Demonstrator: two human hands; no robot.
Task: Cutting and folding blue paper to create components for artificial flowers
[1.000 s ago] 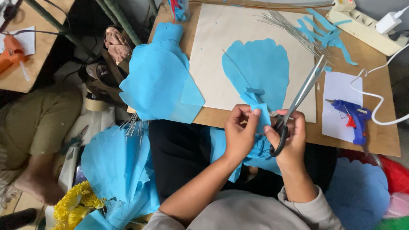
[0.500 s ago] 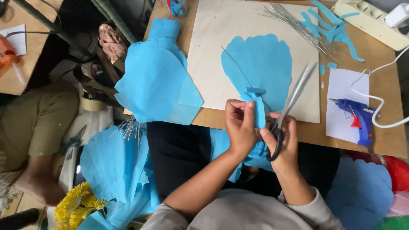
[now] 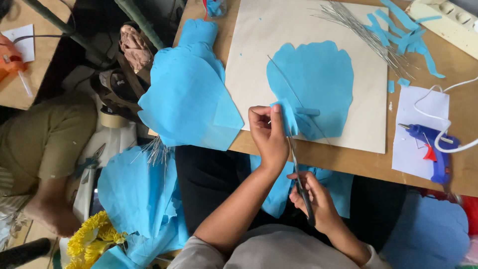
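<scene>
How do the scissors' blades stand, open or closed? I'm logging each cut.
Closed, it seems: the scissors in the right hand show as one thin line.

Matt blue paper petal (image 3: 311, 84) lies on a smooth cream card sheet (image 3: 259, 45) over a bare wooden table (image 3: 448, 65), beside thin shiny metal wires (image 3: 368, 35), a glossy blue plastic glue gun (image 3: 433, 149) and dull metal scissors (image 3: 300, 182).

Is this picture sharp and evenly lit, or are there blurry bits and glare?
Head view: soft, even light, no glare on the pale card sheet; faint shadow beside the large blue paper petal; hands and steel scissors fairly sharp; floor corners darker, slightly soft.
</scene>
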